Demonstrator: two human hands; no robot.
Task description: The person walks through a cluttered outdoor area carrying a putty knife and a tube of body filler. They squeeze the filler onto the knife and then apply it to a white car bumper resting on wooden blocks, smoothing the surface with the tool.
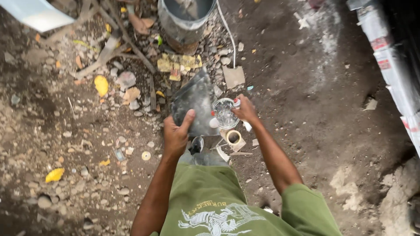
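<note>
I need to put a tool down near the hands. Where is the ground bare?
Bare dirt lies right of the right hand, up to the white wrapped bundle. Left of the left hand, stones and yellow leaves crowd it; sticks and a metal bucket crowd the top.

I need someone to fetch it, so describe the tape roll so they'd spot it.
Start at the metal bucket at the top, then come down past the grey sheet in the left hand. The tape roll lies just below the right hand: a small tan ring.

Dirt ground (306, 109), stones (127, 81), perhaps leaves (101, 85)
</note>
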